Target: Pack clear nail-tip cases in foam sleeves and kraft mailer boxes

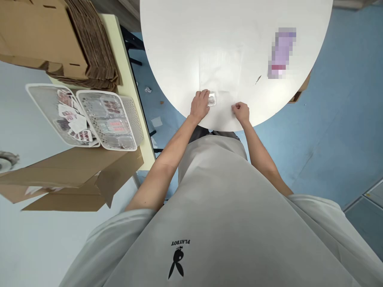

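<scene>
My left hand rests at the near part of the round white table, its fingers closed on the left edge of a small clear plastic case. What lies inside the case is too small to make out. To the right, my right hand is closed in a pinch at the table's near edge. Between the hands lies a faint, see-through plastic sheet or bag, and the pinching fingertips seem to be at its right side. Its exact outline is hard to see against the white top.
A blurred purple item lies at the table's right. On a side table to the left are stacked flat cardboard boxes, a white basket of clear packs and another of printed pieces. An open carton stands nearer me.
</scene>
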`<state>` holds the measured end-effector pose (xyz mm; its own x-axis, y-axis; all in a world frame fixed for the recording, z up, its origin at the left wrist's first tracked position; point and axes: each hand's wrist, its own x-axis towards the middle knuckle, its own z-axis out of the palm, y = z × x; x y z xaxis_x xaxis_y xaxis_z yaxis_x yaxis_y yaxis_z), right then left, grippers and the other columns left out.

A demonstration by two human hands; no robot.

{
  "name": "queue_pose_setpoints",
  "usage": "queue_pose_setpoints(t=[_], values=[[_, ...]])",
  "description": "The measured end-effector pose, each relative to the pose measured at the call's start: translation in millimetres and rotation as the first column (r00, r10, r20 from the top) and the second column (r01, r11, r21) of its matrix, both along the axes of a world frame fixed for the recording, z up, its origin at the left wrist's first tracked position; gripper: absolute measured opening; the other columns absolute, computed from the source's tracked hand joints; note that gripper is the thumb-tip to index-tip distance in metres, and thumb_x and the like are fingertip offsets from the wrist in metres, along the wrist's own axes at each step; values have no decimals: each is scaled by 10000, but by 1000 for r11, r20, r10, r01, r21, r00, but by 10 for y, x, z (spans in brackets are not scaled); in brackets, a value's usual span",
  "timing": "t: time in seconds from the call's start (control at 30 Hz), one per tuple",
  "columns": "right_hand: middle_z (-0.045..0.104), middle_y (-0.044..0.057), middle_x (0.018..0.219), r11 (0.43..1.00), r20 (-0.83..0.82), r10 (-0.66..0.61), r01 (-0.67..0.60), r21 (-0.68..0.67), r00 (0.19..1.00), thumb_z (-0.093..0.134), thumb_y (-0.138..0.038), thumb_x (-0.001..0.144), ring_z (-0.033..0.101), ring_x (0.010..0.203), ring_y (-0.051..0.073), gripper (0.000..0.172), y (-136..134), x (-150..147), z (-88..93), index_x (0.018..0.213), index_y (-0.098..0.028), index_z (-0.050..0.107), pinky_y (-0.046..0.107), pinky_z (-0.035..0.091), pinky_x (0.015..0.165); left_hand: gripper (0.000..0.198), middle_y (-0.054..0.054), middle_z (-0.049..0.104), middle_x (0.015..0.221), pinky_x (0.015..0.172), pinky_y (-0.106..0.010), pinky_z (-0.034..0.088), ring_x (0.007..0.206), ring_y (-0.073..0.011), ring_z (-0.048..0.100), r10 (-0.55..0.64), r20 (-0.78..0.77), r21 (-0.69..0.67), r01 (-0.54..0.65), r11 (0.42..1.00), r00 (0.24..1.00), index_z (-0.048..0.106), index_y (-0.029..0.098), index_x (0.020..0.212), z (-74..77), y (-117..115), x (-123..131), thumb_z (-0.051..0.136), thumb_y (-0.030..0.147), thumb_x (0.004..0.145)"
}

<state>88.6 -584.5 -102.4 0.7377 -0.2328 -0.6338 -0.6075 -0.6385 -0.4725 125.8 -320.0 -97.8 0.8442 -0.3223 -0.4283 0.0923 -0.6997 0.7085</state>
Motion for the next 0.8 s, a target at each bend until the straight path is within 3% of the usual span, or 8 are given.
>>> queue_pose_setpoints(t=[0.3, 0.57, 0.7, 0.8], values=[[767, 47, 865, 998, 10, -18, 17, 53, 1000, 662, -306, 1010, 780, 902, 270, 116, -112, -15, 90, 939, -220, 694, 449, 586, 993, 703, -207, 509, 1754, 1391, -576, 346, 1645, -385, 422, -7, 36, 26, 6, 1000, 999, 539, 147, 1655, -68, -20, -61, 698, 386, 1013], [793, 91, 1024, 995, 99, 91, -95, 33, 991, 659, -324, 1042, 747, 974, 282, 142, 26, 57, 330, 954, -221, 702, 460, 586, 1000, 676, -201, 490, 1777, 1397, -621, 349, 1658, -419, 407, -47, 1, 24, 47, 999, 999, 542, 150, 1652, -84, -38, -29, 658, 395, 1032], [758, 120, 1160, 976, 218, 206, -217, 29, 954, 652, -383, 1082, 706, 1038, 281, 197, 284, 93, 469, 981, -226, 716, 475, 585, 1040, 685, -209, 454, 1804, 1425, -600, 281, 1702, -402, 371, 72, 21, -76, -70, 995, 997, 557, 165, 1645, 19, -17, -74, 649, 517, 1065], [733, 134, 1151, 947, 274, 304, -320, 16, 912, 637, -405, 1108, 654, 1189, 322, 232, 562, 134, 540, 985, -232, 731, 504, 568, 1094, 586, -206, 601, 1685, 1357, -527, 407, 1573, -364, 559, 268, -4, -124, -266, 956, 963, 663, 189, 1536, 126, 14, -129, 603, 572, 1097]])
